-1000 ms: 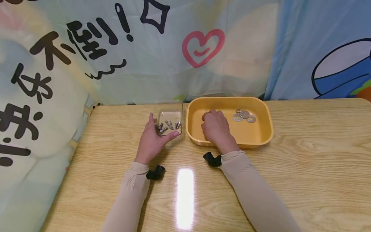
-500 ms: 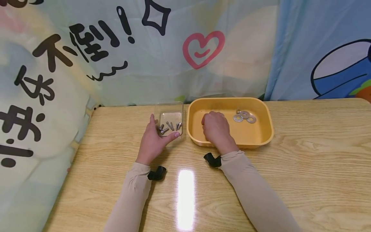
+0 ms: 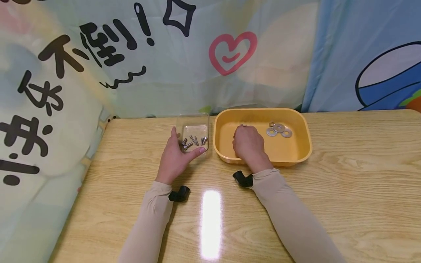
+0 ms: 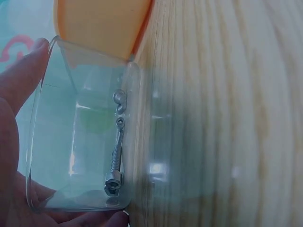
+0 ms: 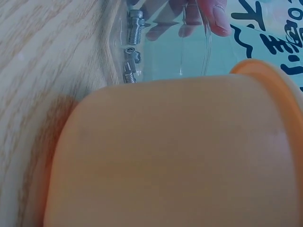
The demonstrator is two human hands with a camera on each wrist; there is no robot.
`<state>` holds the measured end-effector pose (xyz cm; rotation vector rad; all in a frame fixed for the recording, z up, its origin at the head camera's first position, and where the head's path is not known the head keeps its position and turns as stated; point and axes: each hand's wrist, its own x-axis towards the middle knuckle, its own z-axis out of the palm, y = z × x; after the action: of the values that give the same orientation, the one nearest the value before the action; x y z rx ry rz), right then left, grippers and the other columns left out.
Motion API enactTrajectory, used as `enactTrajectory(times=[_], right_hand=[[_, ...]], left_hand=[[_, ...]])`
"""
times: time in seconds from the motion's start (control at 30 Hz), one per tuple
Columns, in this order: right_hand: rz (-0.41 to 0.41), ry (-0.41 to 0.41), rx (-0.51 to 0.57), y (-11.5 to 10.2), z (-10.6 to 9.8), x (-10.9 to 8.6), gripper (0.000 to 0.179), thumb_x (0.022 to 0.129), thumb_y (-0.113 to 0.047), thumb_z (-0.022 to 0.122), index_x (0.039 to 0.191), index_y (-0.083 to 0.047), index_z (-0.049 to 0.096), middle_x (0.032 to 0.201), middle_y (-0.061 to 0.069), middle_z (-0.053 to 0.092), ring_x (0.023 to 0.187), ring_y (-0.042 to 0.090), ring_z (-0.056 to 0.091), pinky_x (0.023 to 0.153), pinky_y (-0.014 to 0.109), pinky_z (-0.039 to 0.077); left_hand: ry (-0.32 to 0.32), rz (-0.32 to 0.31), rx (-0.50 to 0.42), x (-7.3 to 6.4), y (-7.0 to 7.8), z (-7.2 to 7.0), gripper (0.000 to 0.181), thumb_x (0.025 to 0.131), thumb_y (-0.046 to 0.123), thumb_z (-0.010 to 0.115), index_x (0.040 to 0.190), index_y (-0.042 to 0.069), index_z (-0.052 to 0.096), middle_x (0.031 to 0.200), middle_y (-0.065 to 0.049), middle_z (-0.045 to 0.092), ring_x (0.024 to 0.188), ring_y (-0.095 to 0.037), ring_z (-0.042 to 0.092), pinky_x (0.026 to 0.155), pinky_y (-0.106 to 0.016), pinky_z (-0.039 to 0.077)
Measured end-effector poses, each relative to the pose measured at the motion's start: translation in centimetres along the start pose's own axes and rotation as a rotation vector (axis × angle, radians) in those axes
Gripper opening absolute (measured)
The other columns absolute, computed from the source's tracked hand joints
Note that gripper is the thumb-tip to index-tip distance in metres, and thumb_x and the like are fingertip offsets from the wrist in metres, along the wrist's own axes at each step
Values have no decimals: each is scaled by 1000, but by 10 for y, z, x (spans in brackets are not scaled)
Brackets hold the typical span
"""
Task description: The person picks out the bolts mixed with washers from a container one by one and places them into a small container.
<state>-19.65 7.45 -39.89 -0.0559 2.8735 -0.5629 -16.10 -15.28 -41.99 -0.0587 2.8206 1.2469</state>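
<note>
My left hand (image 3: 174, 157) grips a small clear plastic box (image 3: 194, 122), thumb along its near side and fingers around its left side. Several metal screws (image 3: 187, 146) lie on the box floor; in the left wrist view a socket-head screw (image 4: 114, 177) shows through the clear wall. My right hand (image 3: 249, 145) reaches down into a yellow tray (image 3: 297, 151), with its fingertips hidden beneath it. A small metal piece (image 3: 243, 125) peeks out beyond its knuckles. I cannot tell whether the fingers pinch anything. To the right of this hand lie several flat washers (image 3: 279, 128).
Box and tray stand side by side on a wooden table (image 3: 355, 182), near its back edge. Behind them hangs a printed cloth (image 3: 276, 54), which also runs along the left side. In the right wrist view, the tray's outer wall (image 5: 175, 151) blocks most of the scene.
My right hand has shifted slightly to the right within the tray, and small metal pieces now show beside and beyond it. The left hand keeps its grip on the box.
</note>
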Motion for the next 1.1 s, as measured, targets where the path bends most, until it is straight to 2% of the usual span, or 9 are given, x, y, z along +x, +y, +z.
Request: enactTrajectory(times=[0.27,0.43,0.67,0.83,1.1], right_hand=[[17,-41,-12,-1,-3,1,23,100,-15,57,102,-2,75,103,23,62,99,37,61,71,49,56],[5,-37,15,-1,-4,1,22,99,-16,59,107,-3,75,108,22,65,101,39,63,74,49,56],[-43,59,72,2,-3,0,20,96,-14,61,105,-3,75,107,18,72,97,37,67,78,50,55],[-69,128,119,3,-5,-2,18,94,-12,61,102,-2,73,103,17,72,90,37,68,74,50,55],[-94,188,167,1,-4,-5,17,94,-11,60,101,-2,72,100,14,72,83,33,67,69,46,55]], left_hand=[[2,-5,1,1,2,-1,127,77,62,80,161,3,6,153,-18,42,138,-34,43,113,-48,36],[3,-12,-1,1,2,-1,127,77,63,79,161,4,6,153,-18,42,139,-34,43,114,-48,35],[5,-13,1,3,2,1,126,77,62,80,161,3,7,153,-18,42,139,-34,43,114,-48,35],[7,-8,4,4,4,1,127,77,63,79,161,3,7,154,-18,41,141,-35,40,115,-48,33],[6,-13,-10,1,3,1,127,77,61,80,161,3,6,155,-18,40,141,-34,39,115,-48,32]])
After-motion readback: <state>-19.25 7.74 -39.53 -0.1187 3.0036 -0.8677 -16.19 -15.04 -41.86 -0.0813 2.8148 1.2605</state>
